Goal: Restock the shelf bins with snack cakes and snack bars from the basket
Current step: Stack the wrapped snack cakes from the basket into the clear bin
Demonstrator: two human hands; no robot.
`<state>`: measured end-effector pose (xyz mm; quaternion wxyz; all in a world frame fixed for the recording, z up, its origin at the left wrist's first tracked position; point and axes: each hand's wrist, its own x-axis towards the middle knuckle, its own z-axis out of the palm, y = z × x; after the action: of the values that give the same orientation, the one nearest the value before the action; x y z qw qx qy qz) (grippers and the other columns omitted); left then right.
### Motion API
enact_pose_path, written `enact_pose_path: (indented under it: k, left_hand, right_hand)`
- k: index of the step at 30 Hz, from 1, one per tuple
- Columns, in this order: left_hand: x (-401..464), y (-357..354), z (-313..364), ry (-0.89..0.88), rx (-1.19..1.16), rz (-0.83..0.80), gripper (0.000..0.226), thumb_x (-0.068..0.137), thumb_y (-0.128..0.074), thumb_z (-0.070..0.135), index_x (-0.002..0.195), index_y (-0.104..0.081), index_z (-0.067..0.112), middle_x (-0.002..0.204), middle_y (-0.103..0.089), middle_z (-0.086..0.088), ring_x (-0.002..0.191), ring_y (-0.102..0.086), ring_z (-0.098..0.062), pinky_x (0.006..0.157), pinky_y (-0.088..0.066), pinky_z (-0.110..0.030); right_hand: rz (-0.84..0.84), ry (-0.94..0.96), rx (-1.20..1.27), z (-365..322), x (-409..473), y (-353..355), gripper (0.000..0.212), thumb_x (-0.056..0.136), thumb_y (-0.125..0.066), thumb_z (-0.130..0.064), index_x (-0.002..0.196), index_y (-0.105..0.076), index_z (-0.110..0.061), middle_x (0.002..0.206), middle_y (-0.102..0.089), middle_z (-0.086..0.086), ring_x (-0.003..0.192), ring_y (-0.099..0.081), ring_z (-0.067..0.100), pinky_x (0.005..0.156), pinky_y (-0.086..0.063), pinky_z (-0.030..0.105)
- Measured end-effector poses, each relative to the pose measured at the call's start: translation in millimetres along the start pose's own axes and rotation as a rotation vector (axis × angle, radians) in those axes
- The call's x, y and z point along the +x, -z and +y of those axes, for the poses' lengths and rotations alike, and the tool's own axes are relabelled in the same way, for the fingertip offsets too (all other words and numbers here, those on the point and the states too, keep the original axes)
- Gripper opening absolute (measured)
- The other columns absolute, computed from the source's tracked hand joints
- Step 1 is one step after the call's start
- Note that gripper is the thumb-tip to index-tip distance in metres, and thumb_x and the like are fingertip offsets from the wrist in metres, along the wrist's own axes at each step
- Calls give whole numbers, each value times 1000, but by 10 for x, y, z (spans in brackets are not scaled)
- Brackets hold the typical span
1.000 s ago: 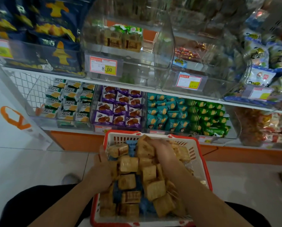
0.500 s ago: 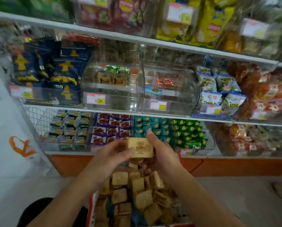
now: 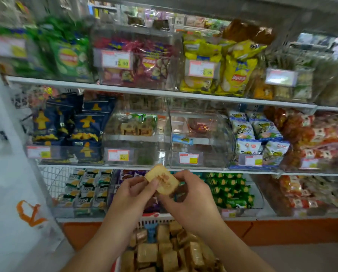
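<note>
A wrapped tan snack cake [image 3: 162, 180] is held up between both hands in front of the lower shelf. My left hand [image 3: 133, 195] pinches its left edge and my right hand [image 3: 191, 199] grips its right side. Below them the red basket [image 3: 154, 216] holds several more wrapped cakes [image 3: 164, 252]. On the middle shelf stand two clear bins: the left bin [image 3: 135, 138] has a few similar cakes at its back, and the right bin [image 3: 199, 138] holds a few red and blue packets.
Blue snack bags [image 3: 70, 126] sit left of the clear bins and white-blue packets [image 3: 258, 136] to the right. Chip bags [image 3: 229, 69] fill the top shelf. The bottom shelf holds rows of small packs [image 3: 231, 191]. A white panel [image 3: 13, 183] bounds the left side.
Both hands lifted one cake out of the basket and raised it. My view tilted upward, so the top shelf now shows and the basket has dropped to the bottom edge.
</note>
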<state>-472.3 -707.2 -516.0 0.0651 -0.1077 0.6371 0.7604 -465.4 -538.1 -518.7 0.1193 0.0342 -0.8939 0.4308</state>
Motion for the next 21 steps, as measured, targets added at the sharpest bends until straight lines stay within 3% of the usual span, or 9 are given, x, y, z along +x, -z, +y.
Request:
enact_pose_path:
  k: [2,5,8,11,13,15,18,21]
  left_hand:
    - [121,-68,74,4,-9,-2,37,87,-80,37,119,-65,26,103,-79,6,91,-78,-16,90,-61,-46]
    - [398,-125,238,32,-27,-57,33,92,-78,30,123,-66,36,103,-80,2,94,-78,-22,92,-60,-50]
    - [857,-122,413,-64,139,12,38,90,-80,28,123,-67,40,107,-78,8,104,-73,-18,98,-56,-49]
    - [1435,-137,591,-121,312,85,40,90,-80,33,124,-58,36,114,-70,9,105,-67,-16,88,-54,-34]
    - [1930,-180,607,-106,395,82,33,91,-79,35,118,-63,25,111,-72,6,100,-70,-17,82,-56,-32]
    - [2412,-228,546,-58,503,66,27,87,-79,36,109,-73,23,104,-76,4,94,-73,-20,86,-60,-41]
    - [3231,-365,311,5,681,73,22,75,-76,26,96,-75,21,96,-76,-6,87,-74,-27,79,-64,-45]
    - [3748,-508,177,-9,709,62,43,74,-74,31,112,-73,11,114,-73,-14,104,-72,-35,88,-62,-48]
  right_hand:
    - [80,-13,-7,-75,152,-109,35,79,-77,-57,101,-55,-41,97,-66,-17,87,-65,1,70,-59,27]
    - [130,2,-53,-172,482,-249,29,84,-73,-47,98,-50,-38,99,-57,-17,88,-59,2,70,-55,26]
    - [20,49,-67,-200,868,-309,33,86,-75,-40,109,-51,-38,109,-54,-19,96,-55,2,75,-54,24]
    - [-36,65,-210,-41,1267,-282,53,93,-71,-35,139,-45,-33,131,-46,-17,116,-47,3,85,-44,10]
    - [18,90,-368,155,1513,-293,62,95,-66,-25,150,-38,-24,147,-39,-9,135,-38,13,108,-42,24]
    - [12,95,-441,292,1666,-329,69,96,-63,-18,157,-32,-18,157,-34,-2,146,-29,20,121,-35,37]
    - [-8,107,-417,527,1824,-443,75,100,-60,-17,164,-20,-19,164,-31,-1,151,-28,20,122,-30,31]
    - [55,181,-373,729,1866,-529,67,105,-54,-25,164,-24,-22,163,-36,-3,149,-31,18,120,-31,29]
